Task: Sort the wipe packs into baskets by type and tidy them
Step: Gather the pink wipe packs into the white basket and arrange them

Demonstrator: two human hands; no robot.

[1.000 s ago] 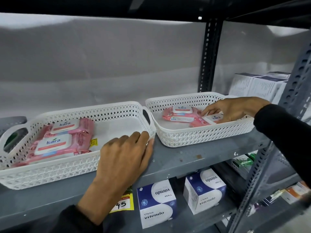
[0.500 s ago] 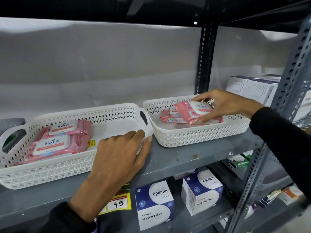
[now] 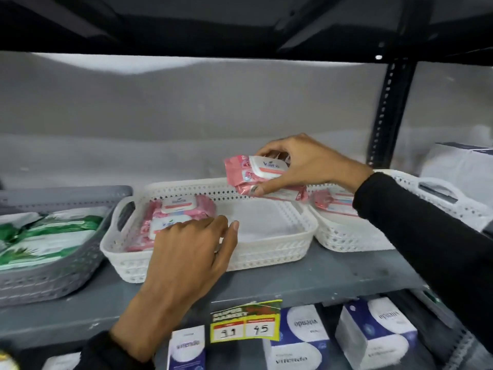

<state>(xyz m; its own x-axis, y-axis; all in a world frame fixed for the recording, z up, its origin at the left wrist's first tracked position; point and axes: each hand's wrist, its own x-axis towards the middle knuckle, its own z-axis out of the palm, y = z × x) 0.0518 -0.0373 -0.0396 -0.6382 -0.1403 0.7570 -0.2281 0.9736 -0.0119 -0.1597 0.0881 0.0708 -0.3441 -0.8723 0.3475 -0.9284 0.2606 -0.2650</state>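
Note:
My right hand (image 3: 309,161) grips pink wipe packs (image 3: 250,172) in the air above the gap between two white baskets. The middle white basket (image 3: 266,256) holds pink packs (image 3: 184,209) at its left end; its right half is bare. My left hand (image 3: 192,249) rests on that basket's front rim, fingers apart, holding nothing. Another pink pack (image 3: 333,204) lies in the right white basket (image 3: 346,236). At the left, a grey basket (image 3: 48,279) holds green and white wipe packs (image 3: 48,236).
All baskets stand on a grey metal shelf (image 3: 320,279) with a black upright (image 3: 386,110) behind at right. Blue and white boxes (image 3: 301,335) fill the shelf below, beside a yellow price tag (image 3: 245,321). White boxes (image 3: 458,164) stand at the far right.
My right hand has lifted the pink packs out of the right basket and carried them left toward the middle basket. My view has swung left, revealing the grey basket.

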